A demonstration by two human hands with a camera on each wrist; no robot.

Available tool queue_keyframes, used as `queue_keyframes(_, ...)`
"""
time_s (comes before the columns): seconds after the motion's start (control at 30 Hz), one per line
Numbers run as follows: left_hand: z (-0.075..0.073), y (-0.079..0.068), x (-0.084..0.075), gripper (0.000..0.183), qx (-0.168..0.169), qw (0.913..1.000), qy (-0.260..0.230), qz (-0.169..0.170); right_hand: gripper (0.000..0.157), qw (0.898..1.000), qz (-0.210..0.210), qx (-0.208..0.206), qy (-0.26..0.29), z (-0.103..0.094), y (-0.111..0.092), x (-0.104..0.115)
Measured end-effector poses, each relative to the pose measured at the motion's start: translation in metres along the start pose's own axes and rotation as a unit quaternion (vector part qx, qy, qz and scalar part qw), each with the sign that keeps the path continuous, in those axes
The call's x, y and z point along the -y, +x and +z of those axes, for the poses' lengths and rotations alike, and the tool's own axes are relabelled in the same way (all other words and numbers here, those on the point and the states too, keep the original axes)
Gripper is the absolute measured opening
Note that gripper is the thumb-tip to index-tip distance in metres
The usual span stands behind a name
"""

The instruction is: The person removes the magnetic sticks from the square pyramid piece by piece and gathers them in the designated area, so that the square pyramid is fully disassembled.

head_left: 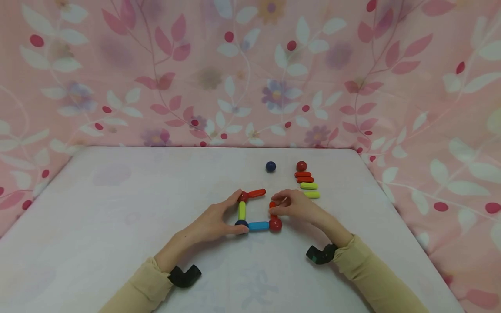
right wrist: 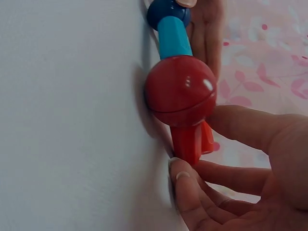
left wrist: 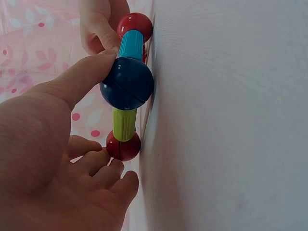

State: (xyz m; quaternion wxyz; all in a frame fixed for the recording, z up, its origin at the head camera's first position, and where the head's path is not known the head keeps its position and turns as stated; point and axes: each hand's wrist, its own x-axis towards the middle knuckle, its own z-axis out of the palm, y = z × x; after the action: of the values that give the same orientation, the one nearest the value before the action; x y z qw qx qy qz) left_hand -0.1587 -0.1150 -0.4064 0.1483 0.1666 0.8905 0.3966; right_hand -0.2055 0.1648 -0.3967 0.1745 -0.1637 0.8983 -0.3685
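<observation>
A partly joined frame of toy balls and rods lies on the white table. My left hand [head_left: 209, 224] spans its left side, thumb on the dark blue ball [left wrist: 127, 84] and fingertips against a red ball [left wrist: 123, 145]. A yellow-green rod [head_left: 242, 211] links those two balls. From the far red ball a red rod [head_left: 257, 193] points right. Along the near side a light blue rod [head_left: 258, 226] joins the blue ball to another red ball [right wrist: 182, 90]. My right hand [head_left: 295, 204] pinches the red rod [right wrist: 185, 142] that extends away from this ball.
Behind the frame sits a loose dark blue ball [head_left: 270, 167]. Farther right, a loose red ball [head_left: 301, 166] heads a column of red rods [head_left: 305, 179] and yellow-green rods [head_left: 308, 185]. Black curved pieces [head_left: 185, 276] are at both wrists. A floral curtain [head_left: 250, 78] hangs behind the table.
</observation>
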Motion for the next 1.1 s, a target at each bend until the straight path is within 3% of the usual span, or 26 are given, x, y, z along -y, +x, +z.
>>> queue_keyframes(0.3, 0.0002, -0.001, -0.0003, 0.102, 0.0, 1.0, -0.001, -0.002, 0.041, 1.0, 0.003, -0.004, -0.004, 0.0041, -0.0029, 0.0044)
queue_keyframes(1.1, 0.0012, 0.0006, 0.0012, 0.103, 0.001, 1.0, -0.002, 0.001, 0.051, 0.997, -0.002, 0.053, 0.056, -0.0043, -0.0016, 0.0014)
